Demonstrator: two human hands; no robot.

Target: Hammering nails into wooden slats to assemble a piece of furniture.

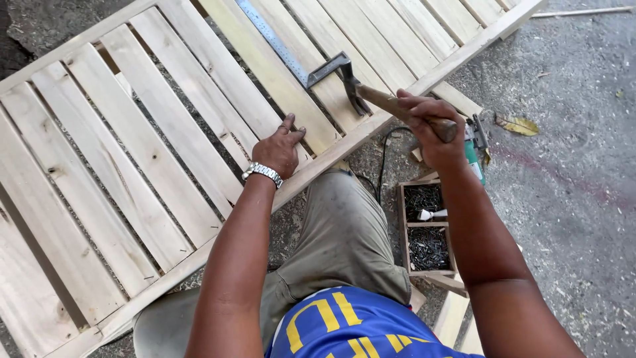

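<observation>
Fingers (424,109) wrap wooden-handled steel hammer (371,96) above pale slats (165,126).

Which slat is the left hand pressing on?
The left hand presses the slat directly left of the metal square; the other slats are untouched.

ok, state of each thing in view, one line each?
Right hand: gripping hammer handle.
Hammer: raised, head over a slat.
Left hand: pressed flat on a slat.
Slatted wooden panel: lying flat on the ground.
Steel square: resting on the slats.
Nail box: open, both compartments filled.
</observation>
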